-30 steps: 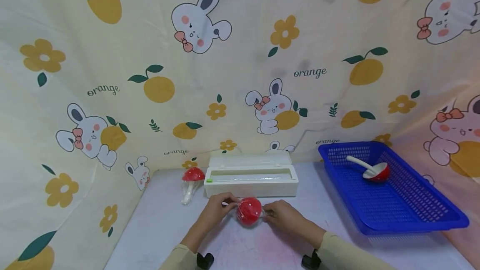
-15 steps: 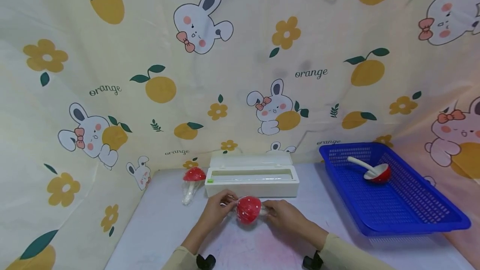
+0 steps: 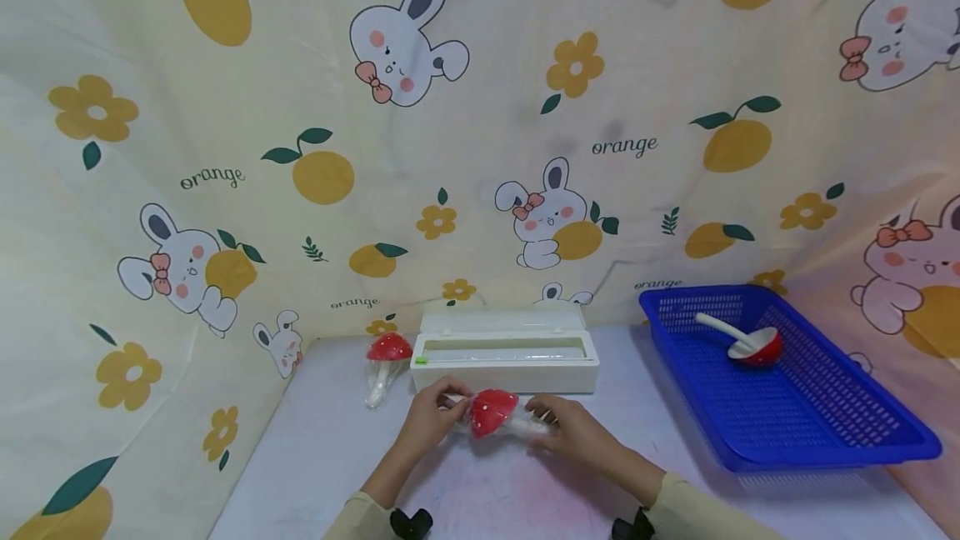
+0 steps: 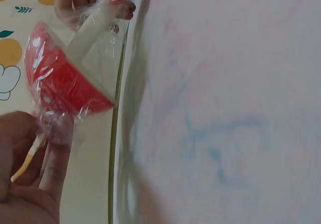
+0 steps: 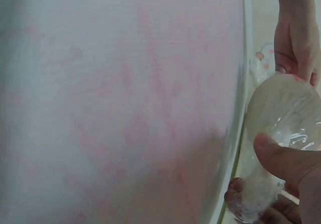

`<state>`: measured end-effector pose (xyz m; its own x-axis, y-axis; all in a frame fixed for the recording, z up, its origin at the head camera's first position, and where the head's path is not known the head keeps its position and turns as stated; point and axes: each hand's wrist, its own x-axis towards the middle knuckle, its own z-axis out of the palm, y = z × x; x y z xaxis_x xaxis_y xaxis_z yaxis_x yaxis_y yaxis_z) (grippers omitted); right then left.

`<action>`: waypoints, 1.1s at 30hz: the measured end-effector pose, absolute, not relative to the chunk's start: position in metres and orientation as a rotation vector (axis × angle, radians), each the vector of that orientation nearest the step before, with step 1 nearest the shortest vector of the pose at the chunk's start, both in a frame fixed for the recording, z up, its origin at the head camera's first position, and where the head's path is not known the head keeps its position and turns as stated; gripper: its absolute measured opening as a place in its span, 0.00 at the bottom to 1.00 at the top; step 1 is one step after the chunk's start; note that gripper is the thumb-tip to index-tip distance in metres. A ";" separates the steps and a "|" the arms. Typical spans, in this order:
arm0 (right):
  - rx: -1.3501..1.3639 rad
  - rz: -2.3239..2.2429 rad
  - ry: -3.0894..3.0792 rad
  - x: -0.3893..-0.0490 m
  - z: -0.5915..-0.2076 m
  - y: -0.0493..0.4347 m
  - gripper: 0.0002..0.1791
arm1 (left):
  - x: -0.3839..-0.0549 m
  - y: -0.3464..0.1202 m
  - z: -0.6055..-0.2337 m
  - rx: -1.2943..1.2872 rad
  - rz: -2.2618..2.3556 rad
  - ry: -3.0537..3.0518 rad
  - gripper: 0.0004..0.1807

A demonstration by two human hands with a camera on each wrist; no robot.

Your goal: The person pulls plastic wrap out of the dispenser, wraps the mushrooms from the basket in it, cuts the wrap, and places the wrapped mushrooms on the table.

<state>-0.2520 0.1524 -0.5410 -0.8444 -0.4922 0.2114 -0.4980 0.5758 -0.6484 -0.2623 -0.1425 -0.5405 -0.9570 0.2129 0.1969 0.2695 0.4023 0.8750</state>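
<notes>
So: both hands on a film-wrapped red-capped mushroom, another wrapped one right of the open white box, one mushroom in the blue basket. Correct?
Wrong side: the second wrapped mushroom is left of the open white box, not right; see the head view. The rest is right: left hand and right hand on the held mushroom, a third mushroom in the blue basket.

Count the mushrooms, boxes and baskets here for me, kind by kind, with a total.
Mushrooms: 3
Box: 1
Basket: 1
Total: 5
</notes>
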 end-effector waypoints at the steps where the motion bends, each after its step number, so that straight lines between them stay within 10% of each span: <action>1: 0.862 1.157 -2.776 -0.252 -0.541 0.153 0.22 | -0.262 -0.144 -0.539 -0.470 -1.640 -2.601 0.09; 8: 0.788 1.198 -2.786 -0.256 -0.544 0.156 0.13 | -0.264 -0.156 -0.535 -0.667 -1.703 -2.710 0.21; 33: 0.752 1.221 -2.800 -0.257 -0.542 0.147 0.23 | -0.259 -0.139 -0.542 -0.258 -1.562 -2.598 0.04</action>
<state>-0.2566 0.1467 -0.5423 -0.8858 -0.4269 0.1822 -0.4240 0.5845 -0.6918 -0.2594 -0.1386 -0.5418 -0.9807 0.0935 0.1718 0.1956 0.4595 0.8663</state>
